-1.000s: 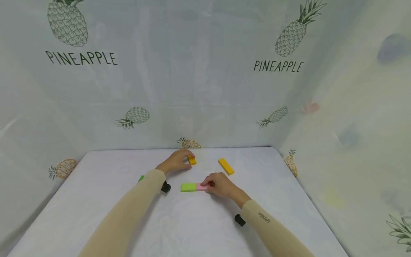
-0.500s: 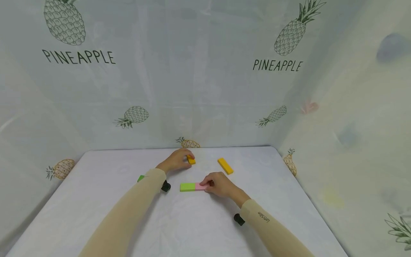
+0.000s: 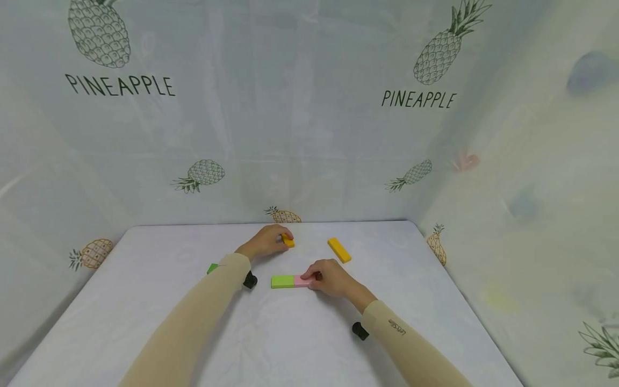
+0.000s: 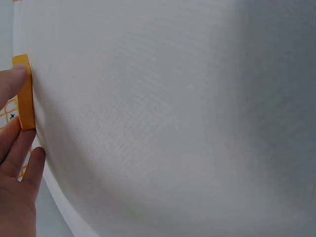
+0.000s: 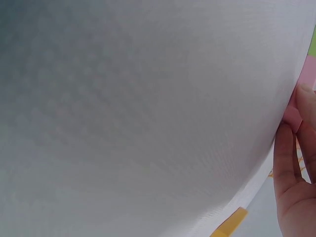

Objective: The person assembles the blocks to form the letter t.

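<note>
Near the table's back edge my left hand pinches a yellow block. In the left wrist view its thumb lies on that yellow block, with fingertips at the lower end. My right hand pinches a pink block on the table, partly hidden by the fingers. A light green block lies end to end with the pink one, the two looking flush. The right wrist view shows thumb and fingers on the pink block, with a sliver of the green block above.
Another yellow block lies slanted beyond the right hand. A green piece shows beside the left sleeve, partly covered by it. The white table meets a pineapple-printed curtain at the back. Black wrist cameras sit under both sleeves.
</note>
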Demonstrator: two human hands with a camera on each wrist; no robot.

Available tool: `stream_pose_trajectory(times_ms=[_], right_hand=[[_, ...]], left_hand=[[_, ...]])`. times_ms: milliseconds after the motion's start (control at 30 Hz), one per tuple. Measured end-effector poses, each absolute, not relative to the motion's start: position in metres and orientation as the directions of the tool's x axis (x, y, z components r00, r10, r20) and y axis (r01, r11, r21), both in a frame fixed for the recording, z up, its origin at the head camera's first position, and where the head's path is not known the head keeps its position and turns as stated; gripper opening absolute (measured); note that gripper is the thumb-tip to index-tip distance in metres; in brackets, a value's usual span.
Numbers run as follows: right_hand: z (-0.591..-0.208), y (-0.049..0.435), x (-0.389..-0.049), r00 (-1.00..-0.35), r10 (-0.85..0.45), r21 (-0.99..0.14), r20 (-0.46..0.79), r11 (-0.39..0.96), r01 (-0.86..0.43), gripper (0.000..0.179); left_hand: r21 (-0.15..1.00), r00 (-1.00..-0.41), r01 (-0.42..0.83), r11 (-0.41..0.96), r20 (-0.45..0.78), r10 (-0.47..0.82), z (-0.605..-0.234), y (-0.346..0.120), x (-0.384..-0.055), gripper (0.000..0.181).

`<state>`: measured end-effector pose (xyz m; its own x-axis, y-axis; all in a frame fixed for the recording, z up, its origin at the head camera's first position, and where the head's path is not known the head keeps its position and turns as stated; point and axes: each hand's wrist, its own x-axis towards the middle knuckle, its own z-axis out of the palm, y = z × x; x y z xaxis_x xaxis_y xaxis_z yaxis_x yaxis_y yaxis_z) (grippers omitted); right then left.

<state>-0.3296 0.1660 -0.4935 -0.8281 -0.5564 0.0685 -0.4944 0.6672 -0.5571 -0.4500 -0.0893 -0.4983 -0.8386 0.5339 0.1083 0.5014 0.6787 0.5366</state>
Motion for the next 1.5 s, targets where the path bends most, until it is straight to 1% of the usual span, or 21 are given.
stream_pose_trajectory(times_ms=[567,800,1167,1500], right_hand=[[-0.494,0.167,-0.33,-0.827,-0.557,-0.572,0.079,0.653,-0.495,0.02],[-0.494,0.168,-0.329,-0.83,-0.552,-0.566,0.081,0.659,-0.495,0.02],[-0.491,0.166,-0.327,-0.825,-0.559,-0.555,0.086,0.661,-0.506,0.02],[-0.491,0.166,-0.327,-0.818,-0.567,-0.544,0.101,0.657,-0.522,0.02]], left_hand=[[0.534,-0.806,0.532,0.657,0.081,0.587,-0.496,-0.094,-0.447,0.025],[0.571,-0.768,0.564,0.597,0.097,0.633,-0.493,-0.094,-0.438,0.023],[0.571,-0.726,0.61,0.55,0.124,0.676,-0.489,-0.093,-0.425,0.02],[0.58,-0.729,0.596,0.556,0.101,0.677,-0.489,-0.094,-0.414,0.021]])
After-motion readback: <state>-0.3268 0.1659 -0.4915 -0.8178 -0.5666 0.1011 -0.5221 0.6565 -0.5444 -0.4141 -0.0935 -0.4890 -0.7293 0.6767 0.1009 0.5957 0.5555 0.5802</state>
